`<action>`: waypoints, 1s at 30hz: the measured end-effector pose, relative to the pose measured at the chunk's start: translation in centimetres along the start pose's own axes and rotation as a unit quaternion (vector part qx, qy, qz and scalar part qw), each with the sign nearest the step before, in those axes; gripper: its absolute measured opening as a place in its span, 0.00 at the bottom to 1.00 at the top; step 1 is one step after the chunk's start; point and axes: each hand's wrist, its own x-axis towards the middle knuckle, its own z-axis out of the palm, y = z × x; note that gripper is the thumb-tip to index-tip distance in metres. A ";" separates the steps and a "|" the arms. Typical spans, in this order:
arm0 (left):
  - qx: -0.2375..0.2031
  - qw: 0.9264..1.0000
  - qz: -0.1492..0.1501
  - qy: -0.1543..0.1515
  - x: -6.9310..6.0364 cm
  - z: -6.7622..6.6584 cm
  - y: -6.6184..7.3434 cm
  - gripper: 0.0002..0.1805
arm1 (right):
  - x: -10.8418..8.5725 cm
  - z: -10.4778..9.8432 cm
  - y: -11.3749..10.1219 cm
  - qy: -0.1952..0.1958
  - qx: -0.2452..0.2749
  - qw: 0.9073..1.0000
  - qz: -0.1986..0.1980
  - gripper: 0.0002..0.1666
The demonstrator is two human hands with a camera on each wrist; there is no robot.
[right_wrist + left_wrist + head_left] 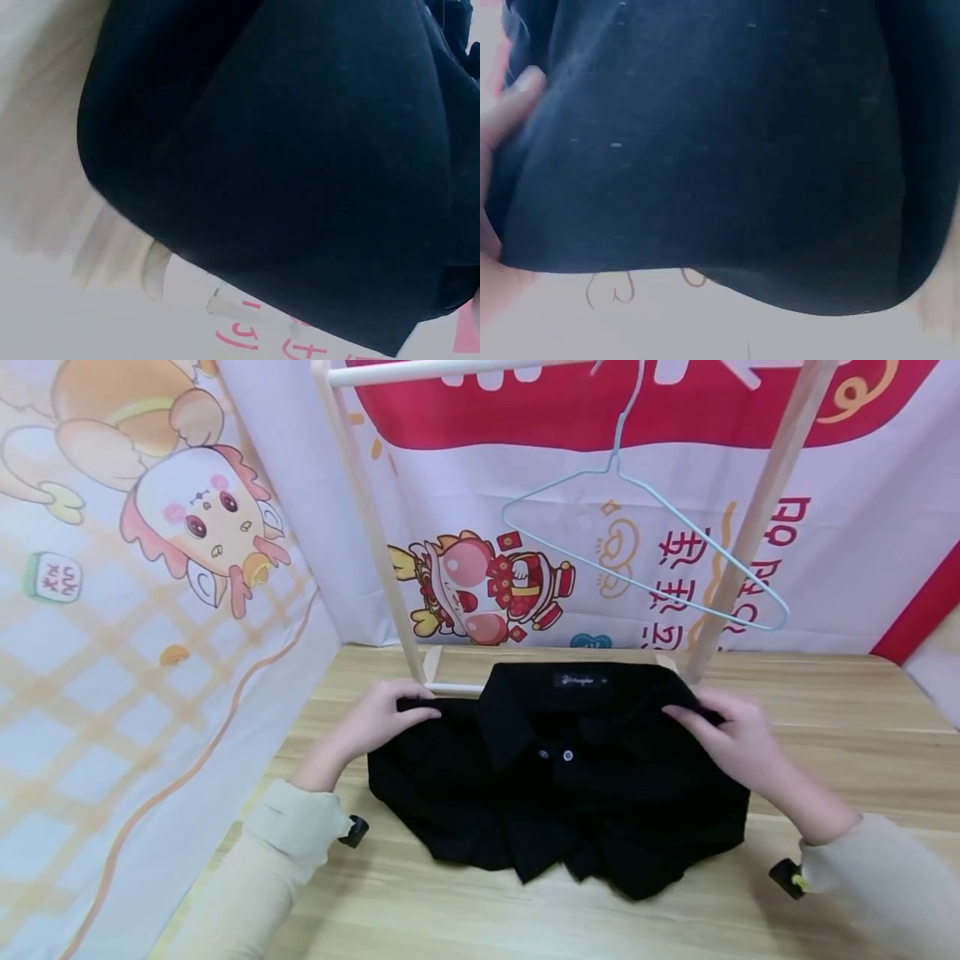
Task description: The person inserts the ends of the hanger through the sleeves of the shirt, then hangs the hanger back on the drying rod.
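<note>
A black collared shirt [600,802] with pale buttons and a label inside its neck hangs between both hands, above the wooden table. My left hand [381,717] pinches one shoulder between thumb and fingers. At the opposite shoulder, my right hand [723,735] grips the cloth, its thumb lying on the front. In the left wrist view the shirt [720,150] covers most of the picture, with the left thumb [517,105] at the edge. Dark cloth [285,165] likewise fills the right wrist view, where the right hand is almost wholly hidden.
Behind the shirt stands a rack with a white top bar [420,372] and wooden posts [761,510]. A pale blue wire hanger [637,477] hangs from it. Printed cloth [135,693] lines the left side and the back of the wooden table [847,727].
</note>
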 end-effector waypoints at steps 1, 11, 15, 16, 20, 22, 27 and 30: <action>-0.025 1.000 -0.011 0.009 0.1 -0.2 -0.3 0.06 | 0.0 0.1 0.0 0.013 0.005 1.000 -0.001 0.32; -0.004 0.994 -0.066 -0.093 1.6 1.1 -1.7 0.12 | 0.4 1.3 -1.8 -0.008 0.022 0.998 -0.058 0.27; -0.017 0.992 -0.055 -0.112 1.9 2.7 0.4 0.15 | 0.6 1.9 -2.1 -0.014 0.032 0.996 -0.078 0.25; -0.032 0.991 -0.064 -0.111 2.0 3.1 1.1 0.17 | 0.8 2.0 -2.2 -0.012 0.034 0.996 -0.080 0.24; -0.061 0.985 -0.125 -0.102 2.3 5.3 3.9 0.27 | 0.9 2.2 -2.4 -0.010 0.037 0.996 -0.086 0.24; -0.039 0.984 -0.140 -0.102 2.5 6.4 4.8 0.28 | 0.9 2.3 -2.5 -0.011 0.040 0.995 -0.096 0.24; -0.005 0.992 -0.120 -0.027 3.2 7.0 6.0 0.10 | 0.9 2.1 -2.8 -0.013 0.050 0.993 -0.109 0.23; 0.005 0.994 -0.101 0.052 3.7 5.5 6.9 0.10 | 0.7 1.8 -2.9 0.010 0.039 0.997 -0.070 0.26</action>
